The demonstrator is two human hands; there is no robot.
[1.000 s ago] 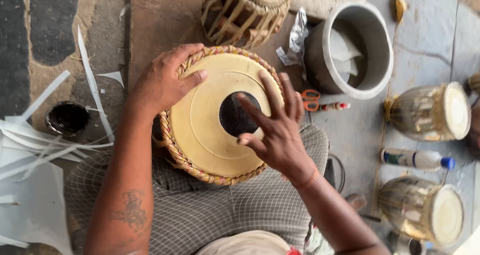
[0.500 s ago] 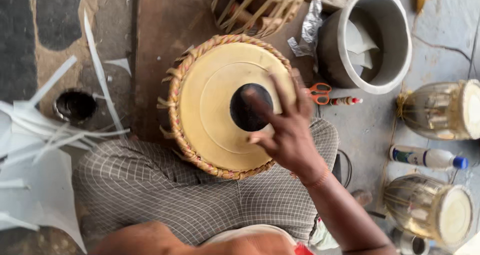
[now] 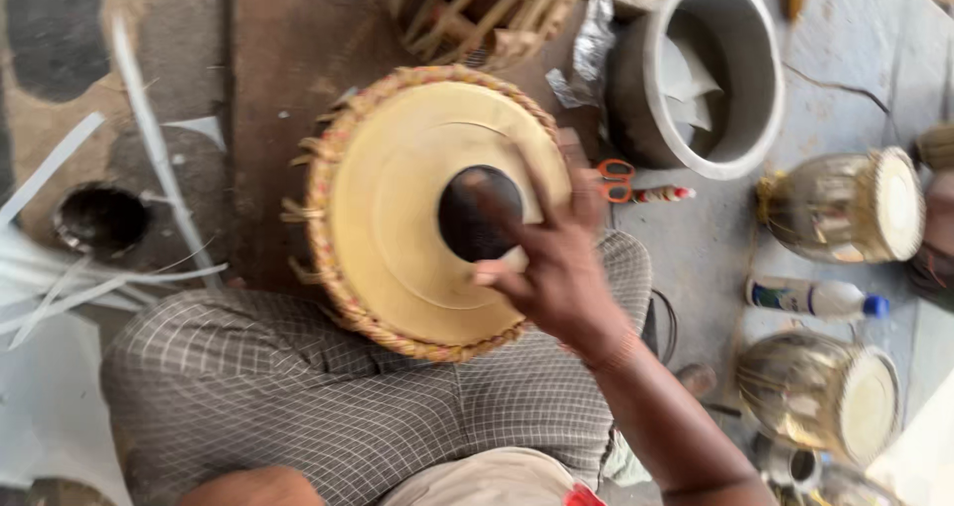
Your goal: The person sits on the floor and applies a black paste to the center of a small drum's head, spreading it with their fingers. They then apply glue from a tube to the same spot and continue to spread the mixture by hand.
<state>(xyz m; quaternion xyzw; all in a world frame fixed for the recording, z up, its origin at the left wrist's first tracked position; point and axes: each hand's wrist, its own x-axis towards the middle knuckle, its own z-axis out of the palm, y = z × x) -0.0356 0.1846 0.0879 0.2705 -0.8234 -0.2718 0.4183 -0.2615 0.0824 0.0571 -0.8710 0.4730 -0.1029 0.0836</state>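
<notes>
Floor (image 3: 845, 59): rough grey concrete in the right half of the frame, stained and dusty, lit by even daylight. Brown board or mat (image 3: 288, 79) runs down the upper centre. Upper left: patchy dark and tan ground (image 3: 60, 69) with a small round dark bowl (image 3: 99, 218) set on it. White strips (image 3: 89, 277) lie fanned across the left edge. Upper right: large grey metal pot (image 3: 745, 79), crumpled foil (image 3: 591, 49) beside it. Orange-handled scissors (image 3: 616, 180) just below the pot. Right edge: two brass-coloured drums (image 3: 845, 208) on their sides, a white bottle with blue cap (image 3: 815, 297) between them. Top centre: another laced drum (image 3: 477, 9), partly cut off.
</notes>
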